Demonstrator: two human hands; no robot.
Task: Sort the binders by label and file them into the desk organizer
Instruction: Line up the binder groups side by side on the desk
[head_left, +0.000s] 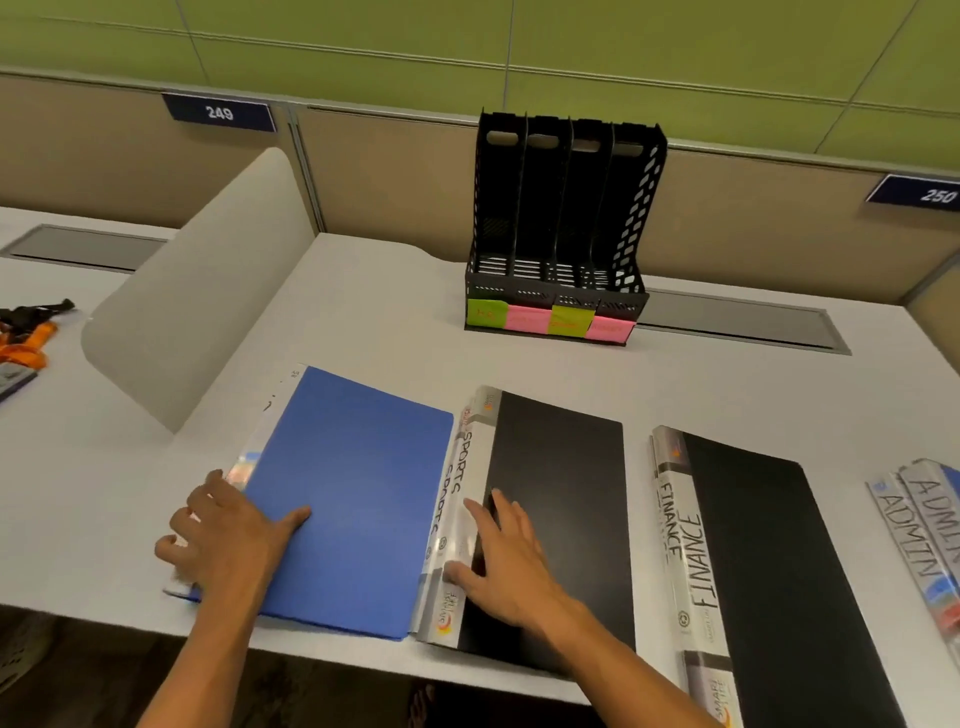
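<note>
Resting flat, our left hand (228, 530) lies with fingers spread over the left edge of the blue binder (353, 493), thumb on the cover; its spine label is mostly hidden beneath the hand and unreadable. Our right hand (504, 556) lies open, fingers spread, on the SPORTS binder stack (561, 483) just beside it, thumb at the spine; how many binders lie stacked there we cannot tell. A black FINANCE binder (769, 561) runs off the bottom edge, and ADMIN binders (919, 525) are cut off at right. The black desk organizer (561, 228) stands at the desk's (374, 312) back, its four slots holding nothing visible, its sticky-note labels (550, 319) too blurred to read.
</note>
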